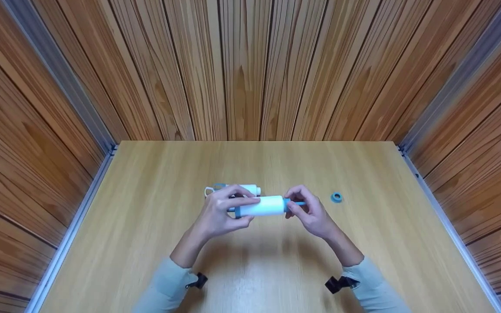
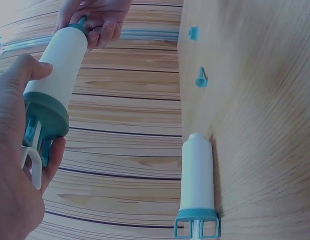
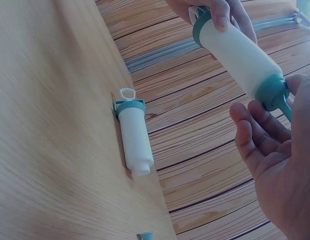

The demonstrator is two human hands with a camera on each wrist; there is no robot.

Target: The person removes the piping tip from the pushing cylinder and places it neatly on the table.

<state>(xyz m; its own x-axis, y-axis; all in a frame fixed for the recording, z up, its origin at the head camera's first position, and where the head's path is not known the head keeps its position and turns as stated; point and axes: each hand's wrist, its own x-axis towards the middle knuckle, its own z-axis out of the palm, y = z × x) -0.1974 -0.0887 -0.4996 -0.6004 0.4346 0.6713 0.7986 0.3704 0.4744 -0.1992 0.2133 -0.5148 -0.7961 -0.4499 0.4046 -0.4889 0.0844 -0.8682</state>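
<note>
My left hand grips a white-barrelled syringe with teal end fittings, held level above the table. Its teal flange and white plunger handle sit by the left palm. At the other end, my right hand pinches the teal nozzle cap with thumb and fingers; a thin teal spout points out to the right. A second white syringe lies on the table behind, partly covered by my left hand in the head view. Its tip carries no teal cap.
On the wooden table lies a small teal ring to the right. A loose teal nozzle lies between that ring and the second syringe in the left wrist view. Wood-panelled walls close off the back and sides.
</note>
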